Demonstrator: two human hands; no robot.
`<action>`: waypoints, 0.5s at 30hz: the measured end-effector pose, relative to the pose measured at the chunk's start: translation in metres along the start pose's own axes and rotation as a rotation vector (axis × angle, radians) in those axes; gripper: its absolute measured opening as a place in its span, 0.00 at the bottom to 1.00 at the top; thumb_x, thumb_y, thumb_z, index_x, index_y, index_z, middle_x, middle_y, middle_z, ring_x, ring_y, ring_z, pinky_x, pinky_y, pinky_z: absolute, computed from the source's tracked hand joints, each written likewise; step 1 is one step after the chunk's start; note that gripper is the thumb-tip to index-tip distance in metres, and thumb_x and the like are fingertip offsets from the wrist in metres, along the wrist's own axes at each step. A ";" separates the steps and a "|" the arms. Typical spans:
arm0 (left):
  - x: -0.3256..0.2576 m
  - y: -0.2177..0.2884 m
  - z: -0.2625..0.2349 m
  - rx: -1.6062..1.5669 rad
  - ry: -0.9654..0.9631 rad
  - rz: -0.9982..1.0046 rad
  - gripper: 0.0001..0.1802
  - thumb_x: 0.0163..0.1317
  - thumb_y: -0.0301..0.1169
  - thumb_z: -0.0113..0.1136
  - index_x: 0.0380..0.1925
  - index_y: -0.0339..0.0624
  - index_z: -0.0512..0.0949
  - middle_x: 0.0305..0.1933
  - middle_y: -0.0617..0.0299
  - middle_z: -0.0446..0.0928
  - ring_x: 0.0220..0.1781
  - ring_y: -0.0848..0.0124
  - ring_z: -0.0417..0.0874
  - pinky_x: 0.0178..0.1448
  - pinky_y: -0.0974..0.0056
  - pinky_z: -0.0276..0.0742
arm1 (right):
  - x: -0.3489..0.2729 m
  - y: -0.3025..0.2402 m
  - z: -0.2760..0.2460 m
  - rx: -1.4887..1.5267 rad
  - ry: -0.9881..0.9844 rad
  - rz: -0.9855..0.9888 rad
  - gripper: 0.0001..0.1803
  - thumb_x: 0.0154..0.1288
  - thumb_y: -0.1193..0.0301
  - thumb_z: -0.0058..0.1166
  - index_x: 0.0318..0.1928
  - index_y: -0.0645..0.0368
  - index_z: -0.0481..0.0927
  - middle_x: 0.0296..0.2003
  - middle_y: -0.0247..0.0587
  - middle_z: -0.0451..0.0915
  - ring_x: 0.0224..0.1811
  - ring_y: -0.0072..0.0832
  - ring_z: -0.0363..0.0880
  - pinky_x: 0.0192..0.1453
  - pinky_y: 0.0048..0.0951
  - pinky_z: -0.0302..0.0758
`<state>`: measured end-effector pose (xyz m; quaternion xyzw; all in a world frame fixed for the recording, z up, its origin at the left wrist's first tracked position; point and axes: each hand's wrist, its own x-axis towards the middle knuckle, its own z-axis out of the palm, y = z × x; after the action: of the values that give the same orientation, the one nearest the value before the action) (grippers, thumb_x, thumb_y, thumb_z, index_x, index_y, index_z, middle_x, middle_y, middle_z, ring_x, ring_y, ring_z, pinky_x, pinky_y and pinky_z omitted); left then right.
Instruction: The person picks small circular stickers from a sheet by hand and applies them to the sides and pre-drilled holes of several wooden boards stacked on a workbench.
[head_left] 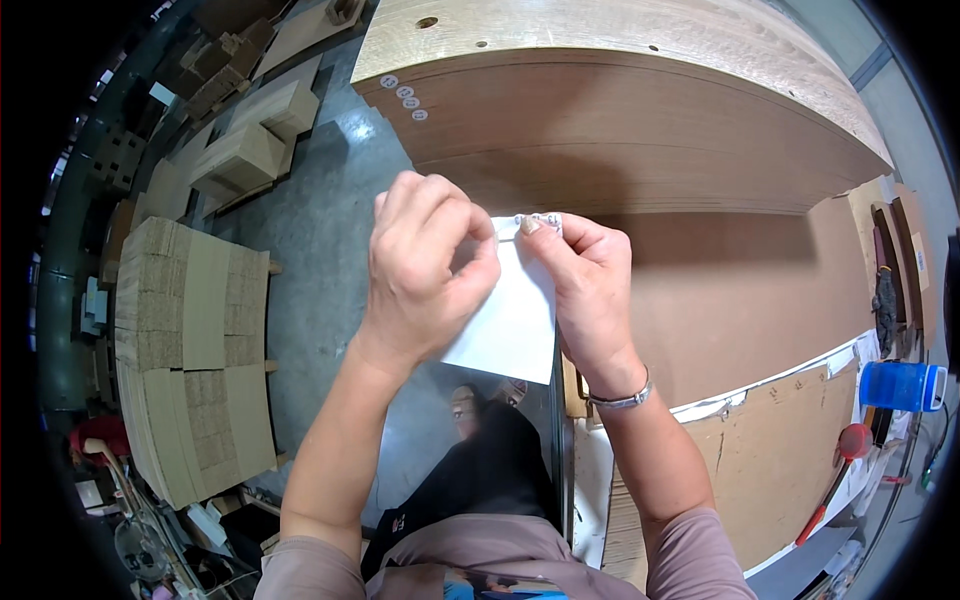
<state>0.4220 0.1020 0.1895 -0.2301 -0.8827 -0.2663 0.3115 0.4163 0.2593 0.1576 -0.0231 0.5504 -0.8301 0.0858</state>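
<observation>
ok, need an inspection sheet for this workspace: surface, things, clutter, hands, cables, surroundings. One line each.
Surface: brown board to the right, tan panel nearer the person.
Things: white sheet in hand; four round labels on the wood-grain piece.
Clutter: blue container and red round-headed tool at right.
Hands: right hand pinches the sheet's top edge; left hand curled at its left side, fingertips unclear.
Cables: nothing seen clearly; rim blurred.
Surroundings: grey floor, stacked boards at left.
</observation>
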 end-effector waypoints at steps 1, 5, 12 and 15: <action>0.001 -0.002 0.000 0.000 -0.002 -0.001 0.08 0.42 0.19 0.65 0.22 0.41 0.75 0.28 0.62 0.73 0.35 0.62 0.74 0.41 0.59 0.67 | 0.001 0.000 0.001 0.001 0.000 0.002 0.11 0.70 0.71 0.57 0.34 0.67 0.84 0.26 0.28 0.80 0.26 0.11 0.72 0.30 0.16 0.69; 0.010 -0.019 0.003 -0.043 0.303 -0.218 0.05 0.51 0.19 0.66 0.25 0.37 0.78 0.29 0.60 0.76 0.34 0.63 0.75 0.40 0.60 0.70 | 0.001 0.001 -0.001 0.041 0.027 -0.036 0.14 0.70 0.70 0.57 0.34 0.72 0.84 0.26 0.29 0.81 0.27 0.11 0.71 0.30 0.18 0.68; 0.020 -0.036 0.013 -0.014 0.444 -0.279 0.04 0.52 0.20 0.66 0.27 0.35 0.79 0.30 0.58 0.79 0.36 0.63 0.78 0.42 0.60 0.73 | 0.000 0.005 -0.002 0.005 0.031 -0.039 0.14 0.70 0.70 0.57 0.35 0.72 0.84 0.26 0.29 0.81 0.27 0.12 0.71 0.31 0.19 0.69; 0.024 -0.033 0.017 0.006 0.451 -0.300 0.04 0.52 0.21 0.65 0.27 0.34 0.79 0.30 0.58 0.79 0.36 0.63 0.79 0.43 0.60 0.74 | 0.001 0.005 -0.005 0.015 0.031 -0.033 0.14 0.70 0.70 0.57 0.35 0.72 0.84 0.26 0.29 0.81 0.28 0.12 0.71 0.31 0.19 0.69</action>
<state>0.3797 0.0934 0.1835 -0.0308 -0.8159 -0.3514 0.4582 0.4157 0.2623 0.1511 -0.0187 0.5450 -0.8358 0.0637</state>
